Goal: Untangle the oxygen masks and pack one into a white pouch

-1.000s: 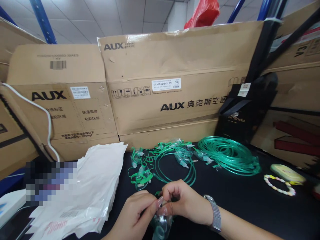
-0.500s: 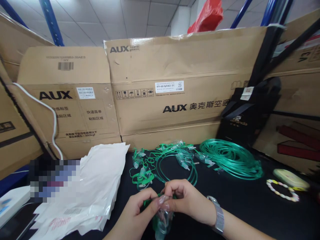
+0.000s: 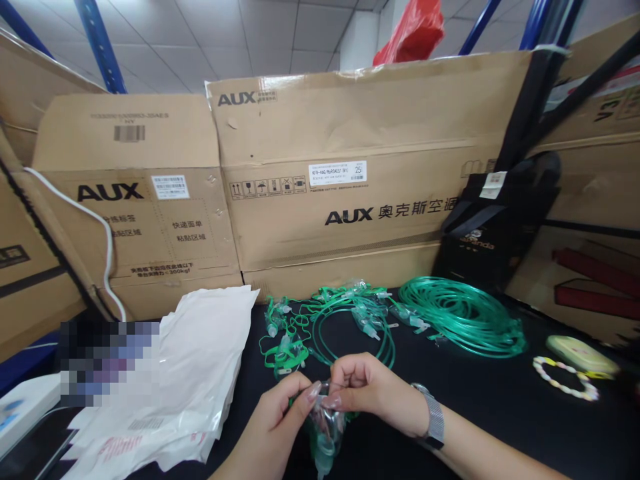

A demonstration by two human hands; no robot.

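A clear, green-tinted oxygen mask [image 3: 327, 430] hangs between my hands at the bottom middle, its tube connector pointing down. My left hand [image 3: 280, 413] pinches the upper left edge of the mask between thumb and fingers. Close beside it, my right hand [image 3: 363, 390] is closed at the top edge with thumb and forefinger pressed together. Part of the green strap shows behind the fingers. Beyond the hands lie more masks [image 3: 367, 320] with green elastic straps [image 3: 286, 360] and thin looped tubing.
A coil of green tubing [image 3: 460, 313] lies at the back right. White packaging bags [image 3: 200, 360] are stacked on the left. A bead bracelet [image 3: 563, 383] and a pale green case [image 3: 583, 357] lie at the right. Cardboard boxes [image 3: 280, 233] and a black bag [image 3: 493, 227] stand behind.
My left and right fingertips have moved slightly apart along the mask's top edge. More of the clear mask shows between them.
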